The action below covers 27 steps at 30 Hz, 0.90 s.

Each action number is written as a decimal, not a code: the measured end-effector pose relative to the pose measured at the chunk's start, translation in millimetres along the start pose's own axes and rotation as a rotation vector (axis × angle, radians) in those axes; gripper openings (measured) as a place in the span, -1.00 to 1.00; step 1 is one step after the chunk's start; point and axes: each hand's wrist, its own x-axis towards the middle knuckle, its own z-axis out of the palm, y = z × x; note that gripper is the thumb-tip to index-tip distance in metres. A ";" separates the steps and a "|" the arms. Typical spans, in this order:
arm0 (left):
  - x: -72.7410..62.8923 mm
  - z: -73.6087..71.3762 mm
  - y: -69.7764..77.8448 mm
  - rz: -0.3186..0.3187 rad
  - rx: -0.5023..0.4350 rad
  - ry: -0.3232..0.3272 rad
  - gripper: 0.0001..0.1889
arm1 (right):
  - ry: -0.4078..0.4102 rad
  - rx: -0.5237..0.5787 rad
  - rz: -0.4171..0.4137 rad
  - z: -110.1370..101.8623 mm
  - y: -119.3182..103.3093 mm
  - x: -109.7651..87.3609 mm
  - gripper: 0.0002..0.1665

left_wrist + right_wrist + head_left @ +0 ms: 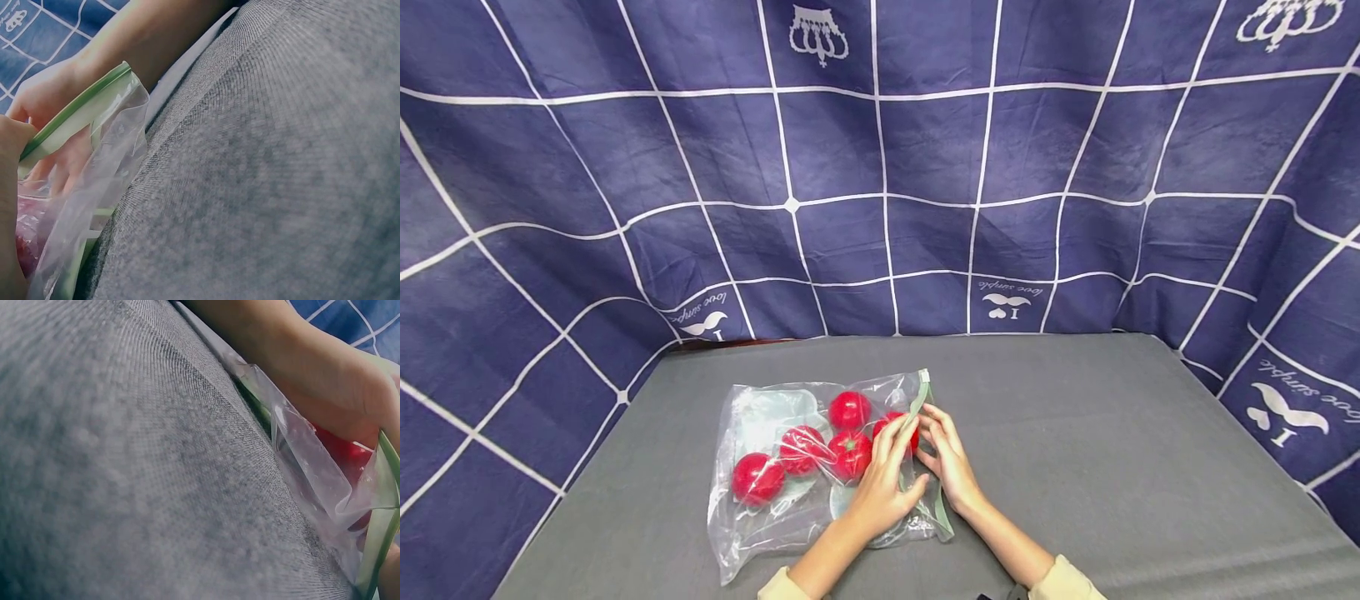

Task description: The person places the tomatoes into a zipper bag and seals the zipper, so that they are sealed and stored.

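A clear plastic zip bag with a green zip strip lies on the grey surface, its mouth to the right. Several red tomatoes show inside it. My left hand lies over the bag by its mouth and holds the plastic, fingertips at the strip. At the mouth, my right hand has its fingers and thumb curved about the right side of another tomato, partly hidden by the left fingers. In the left wrist view, the strip crosses in front of the right hand.
A grey cloth covers the table under the bag and extends to both sides. Behind it and at both sides hangs a blue curtain with a white grid.
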 end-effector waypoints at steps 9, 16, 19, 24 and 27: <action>-0.4 0.5 -1.5 0.006 0.013 0.013 -0.16 | 0.001 -0.123 0.001 -0.1 -0.9 1.6 -0.36; 0.1 -0.7 -1.3 0.006 0.004 -0.006 -0.18 | 0.082 -0.245 -0.024 -1.6 -0.5 3.8 -0.44; 1.6 -1.5 -1.3 -0.004 -0.007 -0.016 -0.19 | 0.097 -0.274 -0.025 -1.8 -1.5 4.9 -0.46; 2.2 -2.5 -0.8 0.011 0.001 -0.022 -0.22 | 0.132 -0.299 -0.034 -2.5 -3.5 5.8 -0.49; 0.7 -3.1 -0.1 0.014 0.003 -0.032 -0.25 | 0.163 -0.304 -0.040 -2.6 -6.3 4.2 -0.52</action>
